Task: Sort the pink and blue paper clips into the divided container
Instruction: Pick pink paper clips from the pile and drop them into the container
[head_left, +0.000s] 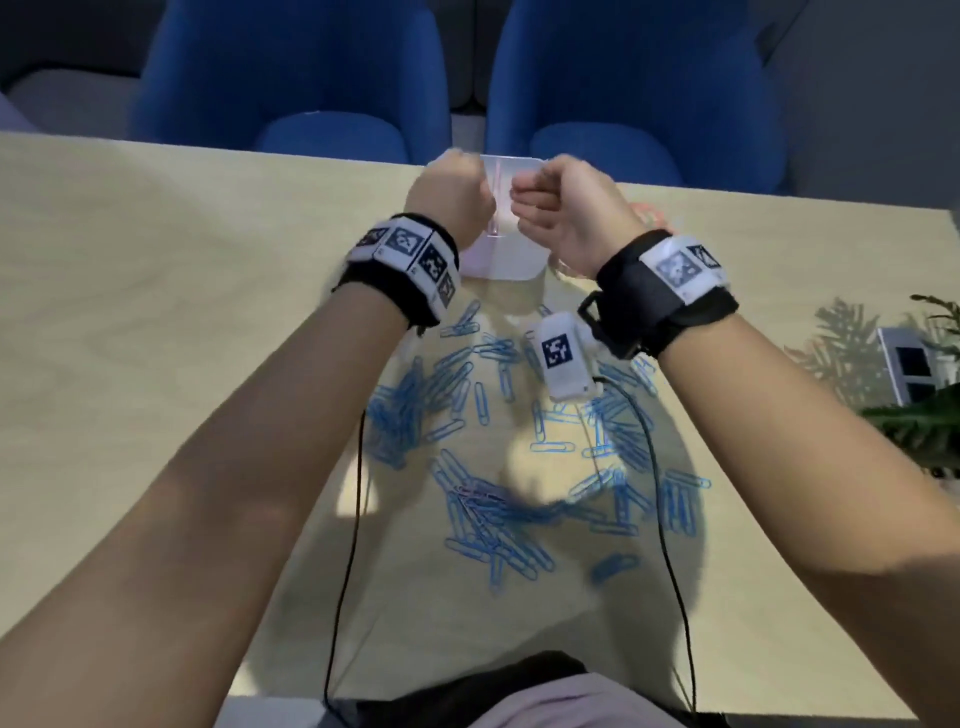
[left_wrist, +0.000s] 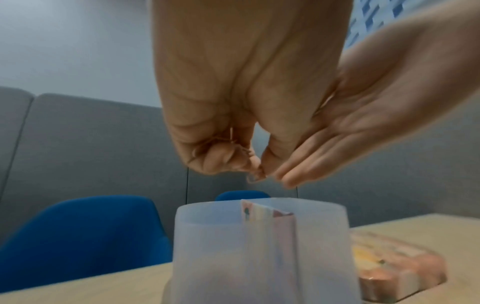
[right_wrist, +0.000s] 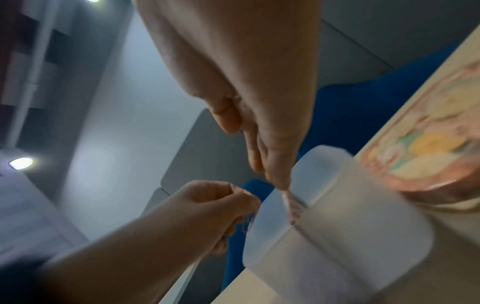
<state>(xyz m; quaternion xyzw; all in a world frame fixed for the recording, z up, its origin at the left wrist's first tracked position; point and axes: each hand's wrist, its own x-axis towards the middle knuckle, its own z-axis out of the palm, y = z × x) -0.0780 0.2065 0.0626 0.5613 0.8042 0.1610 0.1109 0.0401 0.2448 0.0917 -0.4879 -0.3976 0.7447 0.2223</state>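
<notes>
1. Both hands hung over the divided container (head_left: 511, 260) at the far edge of the table (head_left: 156, 260). The left hand (left_wrist: 221, 131) was curled round a few thin pink paper clips (left_wrist: 253, 178), one dangling from its fingertips. The right hand (left_wrist: 363, 115) pinched at that clip with nearly straight fingers.
2. Judging by the table, the pink sorting looked almost finished — a faint pink one (head_left: 470, 493) seemed to remain in the near pile. The blue paper clips (head_left: 498, 525) were still spread across the table between the forearms — most of the job remained.
3. The container's contents were hidden behind the hands and frosted walls. Motion blur smeared the fingertips. A pinkish packet (left_wrist: 397, 265) lay to the container's right.
</notes>
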